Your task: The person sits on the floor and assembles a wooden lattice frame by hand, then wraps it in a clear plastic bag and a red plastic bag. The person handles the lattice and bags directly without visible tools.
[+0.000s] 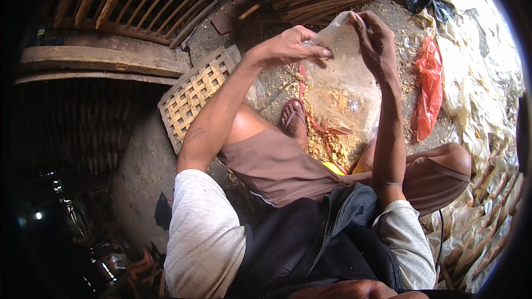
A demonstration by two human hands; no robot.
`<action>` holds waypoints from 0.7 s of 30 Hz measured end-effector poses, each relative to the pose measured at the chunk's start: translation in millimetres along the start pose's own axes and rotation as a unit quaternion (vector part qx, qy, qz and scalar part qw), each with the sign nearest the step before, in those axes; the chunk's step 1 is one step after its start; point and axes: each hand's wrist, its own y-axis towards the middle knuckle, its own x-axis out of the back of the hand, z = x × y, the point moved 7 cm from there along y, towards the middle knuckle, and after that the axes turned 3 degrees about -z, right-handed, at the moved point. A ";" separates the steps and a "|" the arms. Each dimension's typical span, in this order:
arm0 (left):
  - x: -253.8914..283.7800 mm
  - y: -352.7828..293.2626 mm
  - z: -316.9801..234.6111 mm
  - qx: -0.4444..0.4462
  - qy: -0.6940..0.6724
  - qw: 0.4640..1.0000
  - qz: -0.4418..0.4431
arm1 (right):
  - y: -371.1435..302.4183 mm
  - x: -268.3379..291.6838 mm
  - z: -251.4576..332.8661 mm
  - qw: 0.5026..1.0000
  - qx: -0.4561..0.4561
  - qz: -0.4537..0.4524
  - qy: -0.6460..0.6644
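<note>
One wide spread of pale plastic (471, 50) covers the floor at my right, seemingly there for easy reach. A woven panel (194, 97) lies slanted beyond my left forearm. The clear plastic bag (343, 77) hangs in front of me, held by its upper edge, probably so it stretches out flat. Red plastic (429, 91) rests right of it. My left grip (318, 50) closes narrowly on the bag's upper left edge; my right grip (360, 19) pinches its top corner.

Arms (389, 133) stretched forward; left hand (299, 46) half curled, right hand (378, 43) pinching.
</note>
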 end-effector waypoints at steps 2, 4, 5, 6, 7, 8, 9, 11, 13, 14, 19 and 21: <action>4.4 -3.5 0.5 0.020 -0.037 0.999 0.019 | 1.4 7.3 1.6 1.000 -0.009 -0.019 -0.022; 3.8 -6.8 -6.2 0.042 0.039 0.998 -0.003 | 0.7 7.7 1.5 0.999 -0.022 -0.022 -0.022; 1.2 -7.2 -10.8 0.046 0.072 0.996 -0.007 | 0.5 5.9 2.0 0.999 -0.013 -0.021 -0.022; -0.3 -8.7 -16.2 0.050 0.105 0.993 -0.012 | 0.1 2.0 2.3 1.000 -0.003 -0.019 -0.020; -2.6 -9.5 -17.2 0.067 0.131 0.989 -0.002 | -0.2 -1.1 2.4 1.000 0.007 -0.017 -0.018; -4.6 -10.2 -17.2 0.084 0.157 0.984 0.008 | -0.3 -1.9 1.3 1.000 0.007 -0.021 -0.008; -5.9 -10.6 -15.9 0.100 0.182 0.978 0.018 | -0.2 -1.2 -0.1 1.000 0.007 -0.026 0.000; -5.8 -12.8 -19.5 0.077 0.189 0.978 0.032 | 0.8 3.2 -1.2 0.999 0.013 -0.043 0.013; -1.5 -17.0 -12.8 0.065 0.154 0.983 0.071 | 2.5 11.5 -0.4 0.997 0.023 -0.068 0.024; 2.5 -18.7 -8.6 0.068 0.156 0.982 0.075 | 3.4 13.5 -0.7 0.997 0.020 -0.068 0.018; -13.9 -18.9 -24.2 0.040 0.107 0.991 0.066 | 1.4 9.7 -1.7 0.998 -0.038 -0.041 0.003; -23.5 -14.6 -29.4 0.001 0.089 0.994 0.062 | 1.2 5.6 -3.7 0.999 -0.021 -0.036 0.025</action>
